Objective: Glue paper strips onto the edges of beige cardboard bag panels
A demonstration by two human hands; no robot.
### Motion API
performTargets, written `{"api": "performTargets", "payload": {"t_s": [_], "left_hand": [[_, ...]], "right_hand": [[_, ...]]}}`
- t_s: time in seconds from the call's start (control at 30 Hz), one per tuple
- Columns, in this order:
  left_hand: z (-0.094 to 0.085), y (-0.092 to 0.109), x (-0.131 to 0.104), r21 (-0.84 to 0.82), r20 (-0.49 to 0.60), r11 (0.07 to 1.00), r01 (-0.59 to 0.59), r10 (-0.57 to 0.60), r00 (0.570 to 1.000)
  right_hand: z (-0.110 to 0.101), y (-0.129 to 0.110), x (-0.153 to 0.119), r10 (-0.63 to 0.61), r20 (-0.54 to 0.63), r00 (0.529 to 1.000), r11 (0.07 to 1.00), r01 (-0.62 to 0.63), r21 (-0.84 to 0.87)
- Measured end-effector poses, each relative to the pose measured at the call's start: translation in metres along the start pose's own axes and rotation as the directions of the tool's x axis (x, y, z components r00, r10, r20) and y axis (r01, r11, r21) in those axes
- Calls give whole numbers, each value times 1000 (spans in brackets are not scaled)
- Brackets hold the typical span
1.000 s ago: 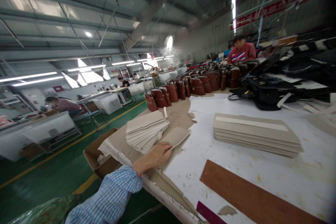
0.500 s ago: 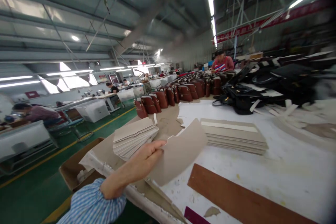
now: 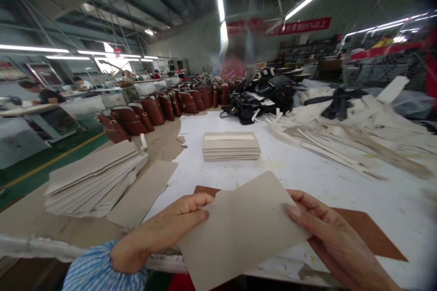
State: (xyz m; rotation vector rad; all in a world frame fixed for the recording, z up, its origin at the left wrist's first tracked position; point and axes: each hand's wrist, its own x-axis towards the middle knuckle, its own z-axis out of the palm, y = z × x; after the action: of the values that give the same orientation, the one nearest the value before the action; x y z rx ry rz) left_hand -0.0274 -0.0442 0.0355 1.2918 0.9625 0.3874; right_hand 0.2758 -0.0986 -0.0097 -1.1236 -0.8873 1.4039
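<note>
A beige cardboard panel (image 3: 242, 236) with rounded corners is held up in front of me, above the table's near edge. My left hand (image 3: 177, 218) pinches its upper left side between thumb and fingers. On the opposite side, my right hand (image 3: 324, 223) grips the panel's edge, thumb on the near face. Partly hidden behind the panel lies a brown leather strip (image 3: 372, 232). Beyond it, a neat stack of beige panels (image 3: 232, 148) bears a white strip on top. To the left is a fanned pile of beige panels (image 3: 92, 182), with a single panel (image 3: 146, 193) beside it.
Rows of brown leather bags (image 3: 164, 109) stand along the far left of the white-covered table (image 3: 211, 177). Black bags (image 3: 259, 95) are heaped at the back. Pale scraps and strips (image 3: 368, 122) cover the right side. People sit at benches on the far left.
My view has swung to the right. My left hand has brought a panel from the left side to in front of me, and my right hand has come into view holding it too.
</note>
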Motion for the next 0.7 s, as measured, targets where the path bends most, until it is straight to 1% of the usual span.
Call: {"api": "performTargets", "payload": {"t_s": [0.07, 0.1, 0.17, 0.2, 0.27, 0.33, 0.4, 0.47, 0.5, 0.57, 0.63, 0.67, 0.7], "left_hand": [[0, -4, 4, -19, 12, 999, 27, -27, 1000], [0, -6, 6, -24, 13, 999, 38, -38, 999], [1, -9, 8, -34, 1, 999, 43, -43, 999], [2, -11, 8, -40, -1, 998, 37, -37, 999], [5, -17, 9, -68, -1, 998, 19, -19, 1000], [11, -26, 10, -105, 4, 994, 1, 0, 1000], [18, -37, 15, -138, -9, 990, -11, 10, 1000], [26, -47, 23, -109, -61, 993, -42, 35, 998], [30, -50, 29, -68, -104, 996, -64, 57, 993], [34, -54, 42, 47, -206, 994, -99, 107, 973], [36, -54, 56, 176, -306, 978, -110, 161, 938], [37, -53, 62, 234, -349, 967, -104, 183, 919], [36, -52, 68, 298, -389, 950, -92, 208, 897]], "right_hand": [[5, -1, -7, 89, 75, 993, 986, -98, 137], [8, -1, -9, 115, 89, 989, 975, -129, 183], [9, 0, -12, 117, 52, 992, 966, -126, 225], [7, 1, -11, 110, 18, 994, 967, -111, 230], [-3, 4, -10, 93, -85, 992, 975, -74, 210], [-20, 11, -10, 89, -218, 972, 985, -54, 162], [-40, 22, -12, 103, -324, 941, 992, -72, 105], [-60, 37, -16, 96, -389, 916, 995, -104, 2], [-69, 44, -18, 72, -407, 911, 990, -116, -83], [-86, 57, -22, 16, -411, 911, 951, -141, -274], [-100, 65, -22, -27, -384, 923, 884, -157, -441], [-105, 68, -21, -67, -373, 925, 829, -156, -536], [-109, 69, -19, -120, -366, 923, 756, -154, -636]]}}
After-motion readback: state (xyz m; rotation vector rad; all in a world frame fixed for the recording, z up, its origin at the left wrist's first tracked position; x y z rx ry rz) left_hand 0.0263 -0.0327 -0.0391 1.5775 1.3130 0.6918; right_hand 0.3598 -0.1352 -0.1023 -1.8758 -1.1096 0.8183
